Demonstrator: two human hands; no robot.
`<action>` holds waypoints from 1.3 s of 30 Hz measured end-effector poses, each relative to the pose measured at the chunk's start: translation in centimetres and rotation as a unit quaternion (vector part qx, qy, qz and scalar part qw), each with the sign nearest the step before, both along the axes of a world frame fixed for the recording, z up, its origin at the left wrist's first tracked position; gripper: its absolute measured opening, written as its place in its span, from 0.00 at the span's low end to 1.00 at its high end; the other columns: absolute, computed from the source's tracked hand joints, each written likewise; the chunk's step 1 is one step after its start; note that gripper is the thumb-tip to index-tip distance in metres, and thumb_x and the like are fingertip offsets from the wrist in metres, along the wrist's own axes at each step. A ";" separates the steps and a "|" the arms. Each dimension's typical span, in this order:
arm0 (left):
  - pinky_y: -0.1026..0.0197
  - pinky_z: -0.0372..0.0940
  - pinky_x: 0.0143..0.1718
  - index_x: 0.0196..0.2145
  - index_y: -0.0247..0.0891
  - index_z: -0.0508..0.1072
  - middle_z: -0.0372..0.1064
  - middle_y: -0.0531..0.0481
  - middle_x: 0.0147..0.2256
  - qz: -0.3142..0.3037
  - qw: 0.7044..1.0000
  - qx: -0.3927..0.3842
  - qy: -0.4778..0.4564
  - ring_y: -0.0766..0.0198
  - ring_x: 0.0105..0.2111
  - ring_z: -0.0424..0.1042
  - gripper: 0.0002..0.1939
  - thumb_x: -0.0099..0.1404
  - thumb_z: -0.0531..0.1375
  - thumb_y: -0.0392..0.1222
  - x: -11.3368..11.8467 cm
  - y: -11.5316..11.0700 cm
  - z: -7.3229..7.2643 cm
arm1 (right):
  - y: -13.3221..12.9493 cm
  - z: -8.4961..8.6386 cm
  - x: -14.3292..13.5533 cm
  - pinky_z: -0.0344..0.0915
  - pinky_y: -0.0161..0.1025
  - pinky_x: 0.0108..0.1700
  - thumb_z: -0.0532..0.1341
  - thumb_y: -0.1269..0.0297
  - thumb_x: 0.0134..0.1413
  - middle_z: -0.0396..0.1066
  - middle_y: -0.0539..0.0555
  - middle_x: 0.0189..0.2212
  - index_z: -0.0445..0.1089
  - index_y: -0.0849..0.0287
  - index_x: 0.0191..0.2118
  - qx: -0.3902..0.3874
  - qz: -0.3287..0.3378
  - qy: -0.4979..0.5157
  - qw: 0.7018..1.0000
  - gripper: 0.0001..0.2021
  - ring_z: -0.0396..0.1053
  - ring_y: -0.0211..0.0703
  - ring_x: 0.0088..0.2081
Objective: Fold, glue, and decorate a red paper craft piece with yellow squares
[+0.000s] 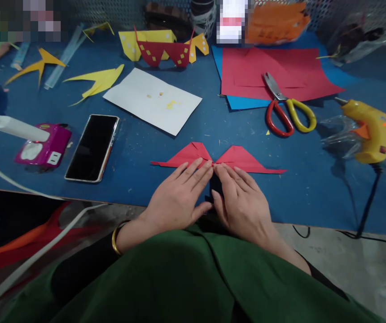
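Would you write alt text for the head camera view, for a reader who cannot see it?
Two bare hands, left and right, press a folded red paper shape flat on a blue table. Beyond it lie white paper, scissors on red sheets, and a yellow glue gun to the right.

Showing no legible text, brand, number or sign; bearing blurred, unreadable marks on the crumpled orange plastic bag (277, 22) at the far side of the blue surface (139, 152).
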State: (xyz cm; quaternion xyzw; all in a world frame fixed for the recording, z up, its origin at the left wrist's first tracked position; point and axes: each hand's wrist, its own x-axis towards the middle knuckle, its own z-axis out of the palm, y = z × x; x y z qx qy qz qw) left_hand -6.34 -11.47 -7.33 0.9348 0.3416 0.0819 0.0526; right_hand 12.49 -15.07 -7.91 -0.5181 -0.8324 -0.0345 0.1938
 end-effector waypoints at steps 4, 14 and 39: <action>0.47 0.54 0.68 0.68 0.28 0.59 0.54 0.40 0.69 0.009 1.000 -0.006 0.010 0.49 0.69 0.54 0.33 0.76 0.48 0.55 -0.8 0.2 0.5 | -0.2 0.3 1.4 0.64 0.47 0.62 0.55 0.66 0.67 0.74 0.67 0.56 0.62 0.76 0.62 0.020 -0.009 -0.027 0.999 0.23 0.72 0.52 0.58; 0.44 0.53 0.67 0.67 0.28 0.61 0.57 0.38 0.68 0.064 0.997 0.014 0.049 0.44 0.69 0.54 0.39 0.75 0.42 0.62 -4.9 0.0 0.3 | -2.0 0.4 7.4 0.63 0.55 0.62 0.53 0.66 0.67 0.74 0.68 0.55 0.60 0.68 0.65 -0.009 -0.137 -0.064 0.988 0.23 0.73 0.58 0.57; 0.45 0.64 0.64 0.61 0.25 0.68 0.66 0.34 0.63 0.135 0.988 0.074 -0.027 0.46 0.65 0.63 0.28 0.76 0.50 0.51 -2.6 1.3 -0.4 | 2.3 0.0 8.5 0.63 0.46 0.59 0.57 0.65 0.68 0.82 0.58 0.37 0.72 0.63 0.45 0.150 -0.114 -0.123 0.974 0.09 0.79 0.48 0.47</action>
